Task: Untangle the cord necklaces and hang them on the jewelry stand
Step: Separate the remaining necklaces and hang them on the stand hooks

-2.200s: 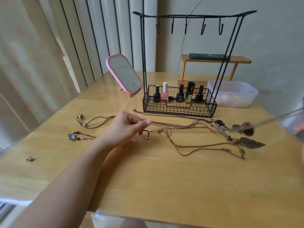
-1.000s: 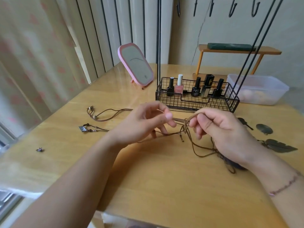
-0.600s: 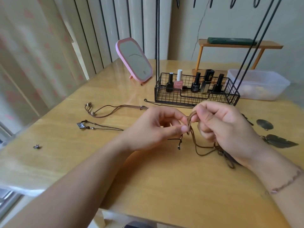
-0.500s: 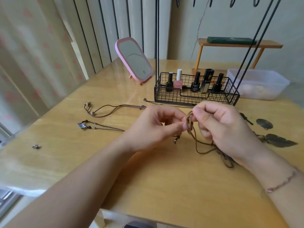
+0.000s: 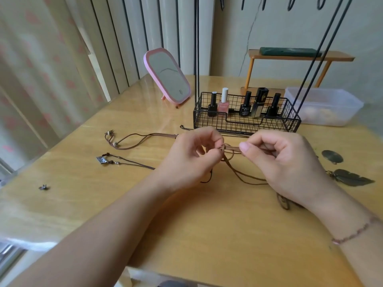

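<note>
Brown cord necklaces (image 5: 231,150) lie tangled across the wooden table (image 5: 207,235). My left hand (image 5: 192,160) and my right hand (image 5: 284,162) each pinch the knotted cords just above the table, fingertips a short gap apart. Loose cord ends with beads (image 5: 113,139) and a small square pendant (image 5: 102,160) trail off to the left. Metal leaf pendants (image 5: 350,178) lie to the right. The black wire jewelry stand (image 5: 244,119) rises behind my hands; its hooks (image 5: 290,5) are cut off at the top edge.
Several nail polish bottles (image 5: 223,103) stand in the stand's wire basket. A pink mirror (image 5: 166,76) leans at the back left, a clear plastic tub (image 5: 323,106) at the back right, and a small wooden shelf (image 5: 300,56) behind. A tiny metal charm (image 5: 43,187) lies far left.
My right hand came in from the right and took the cords. Both hands lifted the knot off the table and now hold it stretched between their fingertips, slightly farther apart than half a second ago.
</note>
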Tool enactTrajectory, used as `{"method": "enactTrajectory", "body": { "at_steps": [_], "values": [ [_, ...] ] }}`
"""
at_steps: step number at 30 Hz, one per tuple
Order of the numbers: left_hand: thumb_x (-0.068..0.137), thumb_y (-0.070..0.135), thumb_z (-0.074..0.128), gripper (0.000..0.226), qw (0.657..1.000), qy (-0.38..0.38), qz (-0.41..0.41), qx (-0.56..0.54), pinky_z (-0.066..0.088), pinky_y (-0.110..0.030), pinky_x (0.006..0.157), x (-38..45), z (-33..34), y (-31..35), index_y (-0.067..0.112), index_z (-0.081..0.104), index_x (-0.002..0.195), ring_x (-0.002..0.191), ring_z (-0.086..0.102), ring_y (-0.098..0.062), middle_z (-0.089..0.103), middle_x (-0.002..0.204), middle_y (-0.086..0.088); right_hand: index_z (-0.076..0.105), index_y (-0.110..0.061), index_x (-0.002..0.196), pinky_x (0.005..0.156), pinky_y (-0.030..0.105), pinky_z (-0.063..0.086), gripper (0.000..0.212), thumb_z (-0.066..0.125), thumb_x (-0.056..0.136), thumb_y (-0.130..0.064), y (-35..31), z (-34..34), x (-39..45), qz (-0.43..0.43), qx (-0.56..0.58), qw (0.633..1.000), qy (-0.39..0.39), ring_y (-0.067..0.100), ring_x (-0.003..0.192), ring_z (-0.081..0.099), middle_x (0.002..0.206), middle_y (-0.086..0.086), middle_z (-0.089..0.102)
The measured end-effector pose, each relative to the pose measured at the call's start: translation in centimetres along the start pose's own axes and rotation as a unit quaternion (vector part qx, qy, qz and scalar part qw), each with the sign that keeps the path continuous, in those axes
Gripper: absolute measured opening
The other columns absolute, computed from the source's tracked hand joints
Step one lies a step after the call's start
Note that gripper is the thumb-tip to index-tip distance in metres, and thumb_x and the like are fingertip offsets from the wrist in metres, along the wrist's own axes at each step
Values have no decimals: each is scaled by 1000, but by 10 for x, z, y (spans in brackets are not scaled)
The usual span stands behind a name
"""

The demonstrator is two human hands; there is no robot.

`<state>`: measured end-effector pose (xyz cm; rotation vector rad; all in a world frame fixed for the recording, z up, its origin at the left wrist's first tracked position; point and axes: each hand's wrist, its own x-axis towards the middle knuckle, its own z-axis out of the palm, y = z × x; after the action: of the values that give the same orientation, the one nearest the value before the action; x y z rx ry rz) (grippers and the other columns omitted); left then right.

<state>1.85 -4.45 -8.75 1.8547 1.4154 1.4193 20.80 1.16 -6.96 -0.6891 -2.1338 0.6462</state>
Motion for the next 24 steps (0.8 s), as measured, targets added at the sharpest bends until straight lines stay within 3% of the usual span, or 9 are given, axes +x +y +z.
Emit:
{"method": "enactTrajectory", "body": {
  "at_steps": [4, 8, 12, 14, 20, 24],
  "values": [
    [83, 4, 54, 18, 998, 24, 32, 38, 45, -28, 57, -2, -1, 1, 20, 55, 77, 64, 54, -17, 56, 66, 10, 65, -27, 93, 57, 39, 43, 21, 52, 94, -43, 2, 5, -3, 2, -26, 999, -33, 17, 52, 49, 54, 2, 53],
    [87, 0, 59, 22, 997, 16, 53, 55, 43, -18, 56, -2, 0, 2, 21, 62, 84, 63, 51, -2, 57, 66, 15, 65, -27, 108, 56, 32, 47, 19, 51, 98, -37, 1, 13, -3, -14, -16, 1000, -16, 14, 58, 58, 62, -5, 58],
    [90, 1, 64, 22, 998, 27, 44, 19, 53, -26, 64, -2, 1, 1, 22, 65, 87, 69, 65, -16, 69, 74, 0, 64, -35, 104, 54, 39, 50, 21, 59, 88, -47, 0, 17, -2, -7, 4, 1000, 0, 17, 57, 61, 71, -6, 62],
    [91, 1, 65, 22, 999, 39, 35, -14, 54, -24, 68, 0, 1, 0, 24, 65, 87, 71, 68, -12, 71, 77, -2, 64, -37, 101, 51, 42, 49, 22, 64, 82, -49, 0, 17, -3, 1, 16, 1000, 13, 26, 53, 58, 70, -4, 62],
    [88, -2, 57, 11, 983, 32, -18, -180, 49, -20, 67, 4, -1, 0, 8, 59, 83, 68, 65, -11, 69, 71, 1, 67, -29, 85, 58, 44, 51, 5, 71, 88, -27, 0, 18, -1, 17, 77, 997, 8, 20, 59, 61, 69, 1, 64],
    [76, 5, 58, 6, 964, 5, -61, -258, 47, -28, 71, 8, -6, -3, 10, 61, 75, 75, 57, -18, 63, 79, -7, 65, -28, 85, 62, 46, 51, 6, 62, 90, -30, 2, 17, -1, 29, 74, 997, -19, 21, 63, 61, 73, 1, 64]
  ]
}}
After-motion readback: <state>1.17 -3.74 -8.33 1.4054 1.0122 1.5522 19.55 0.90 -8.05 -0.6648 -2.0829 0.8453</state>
